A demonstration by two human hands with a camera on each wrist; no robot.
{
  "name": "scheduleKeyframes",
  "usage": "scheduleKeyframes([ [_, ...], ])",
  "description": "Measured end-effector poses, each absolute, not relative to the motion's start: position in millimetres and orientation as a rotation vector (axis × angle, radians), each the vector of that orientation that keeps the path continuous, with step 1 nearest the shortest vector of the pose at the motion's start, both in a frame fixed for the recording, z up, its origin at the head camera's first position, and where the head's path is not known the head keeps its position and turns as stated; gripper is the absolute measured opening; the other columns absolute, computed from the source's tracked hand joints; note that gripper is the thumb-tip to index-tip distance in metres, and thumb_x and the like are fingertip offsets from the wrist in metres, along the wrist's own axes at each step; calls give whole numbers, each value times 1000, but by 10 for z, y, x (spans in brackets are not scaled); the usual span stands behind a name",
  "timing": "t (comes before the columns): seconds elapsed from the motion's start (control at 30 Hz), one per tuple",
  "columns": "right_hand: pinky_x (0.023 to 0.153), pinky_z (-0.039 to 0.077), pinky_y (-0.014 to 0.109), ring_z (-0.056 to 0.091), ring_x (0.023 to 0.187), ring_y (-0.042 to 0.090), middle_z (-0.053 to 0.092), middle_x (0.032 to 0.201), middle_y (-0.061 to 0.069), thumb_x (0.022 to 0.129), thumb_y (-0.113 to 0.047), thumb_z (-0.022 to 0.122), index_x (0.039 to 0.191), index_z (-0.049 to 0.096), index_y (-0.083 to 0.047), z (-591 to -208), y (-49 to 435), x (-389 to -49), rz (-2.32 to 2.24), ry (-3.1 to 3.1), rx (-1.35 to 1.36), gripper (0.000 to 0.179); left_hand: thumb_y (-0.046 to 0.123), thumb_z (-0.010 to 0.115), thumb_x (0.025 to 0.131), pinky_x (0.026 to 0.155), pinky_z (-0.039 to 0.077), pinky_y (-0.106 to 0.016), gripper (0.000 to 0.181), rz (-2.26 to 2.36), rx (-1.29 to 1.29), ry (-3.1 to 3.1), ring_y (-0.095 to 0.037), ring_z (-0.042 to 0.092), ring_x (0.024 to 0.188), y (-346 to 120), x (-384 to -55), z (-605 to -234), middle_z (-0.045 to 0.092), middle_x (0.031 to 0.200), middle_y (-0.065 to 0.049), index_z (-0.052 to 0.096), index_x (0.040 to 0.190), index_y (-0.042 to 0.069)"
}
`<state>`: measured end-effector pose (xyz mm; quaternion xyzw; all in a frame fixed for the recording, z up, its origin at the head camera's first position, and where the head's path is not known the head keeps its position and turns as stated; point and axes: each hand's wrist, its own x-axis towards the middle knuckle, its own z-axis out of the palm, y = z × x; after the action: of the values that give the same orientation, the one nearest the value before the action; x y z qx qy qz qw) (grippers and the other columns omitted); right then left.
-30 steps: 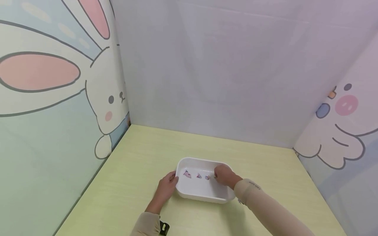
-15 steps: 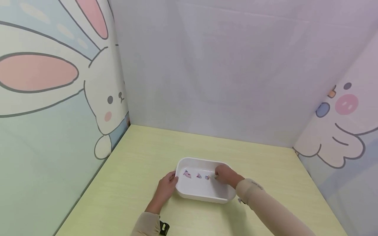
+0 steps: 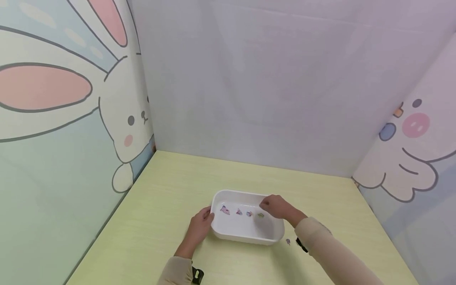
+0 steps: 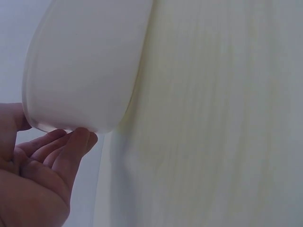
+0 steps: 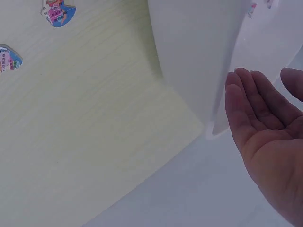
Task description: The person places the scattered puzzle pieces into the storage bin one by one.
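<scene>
Tray [image 3: 246,239]: just one, white, with rounded corners, sitting upright on the counter between my two hands.
Pieces in the tray: I count four small, flat printed ones, set apart in a row along the floor: a larger pink piece [image 3: 225,210] on the left, then a smaller pink piece [image 3: 239,212], a blue-and-orange piece [image 3: 249,214], and a green piece [image 3: 261,215] nearest my right hand.
Pieces outside: two colourful loose pieces [image 5: 57,13] on the counter in my right wrist view, lying apart from each other; the head view gives me only one, just off the tray's right end.
Left hand [image 3: 200,225]: pinching the tray's left end, thumb at the rim, bent fingers against the outside.
Right hand [image 3: 278,206]: over the far right part of the tray, nothing held; fingers side by side and loosely bent, thumb standing clear of them. Whether it touches the rim, I can't tell.
Arms: both reach in from the near side in beige sleeves [image 3: 335,249], a black strap [image 3: 197,274] showing at each wrist.
Counter [image 3: 192,174]: pale yellow-green, faintly streaked.
Walls: rabbit on the left wall [image 3: 42,190], pink-snouted cartoon on the right wall [image 3: 424,213], plain grey sheet [image 3: 249,79] at the back.
</scene>
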<state>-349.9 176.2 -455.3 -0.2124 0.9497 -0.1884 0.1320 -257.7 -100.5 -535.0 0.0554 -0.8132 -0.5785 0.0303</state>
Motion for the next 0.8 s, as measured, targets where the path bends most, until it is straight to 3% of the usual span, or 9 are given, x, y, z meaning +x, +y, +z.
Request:
scheduleKeyframes([
  [0.33,77,55,41,65,91,25,69,101,9,96,-13,60,110,71,2,-4363,1988,-3417,-684,2782,-661,23,17,53,100,96,48,-49,40,-1789,176,-2506,-37,57,117,-1000,-2573,-5328,61,126,-22,54,133,-5],
  [0.8,77,55,42,65,91,25,70,98,5,93,-12,66,109,69,2,-4283,2348,-3270,-807,2804,-559,22,17,54,99,95,48,-49,40,-1745,183,-2518,-36,58,115,-1002,-2577,-5340,62,125,-21,55,133,-4],
])
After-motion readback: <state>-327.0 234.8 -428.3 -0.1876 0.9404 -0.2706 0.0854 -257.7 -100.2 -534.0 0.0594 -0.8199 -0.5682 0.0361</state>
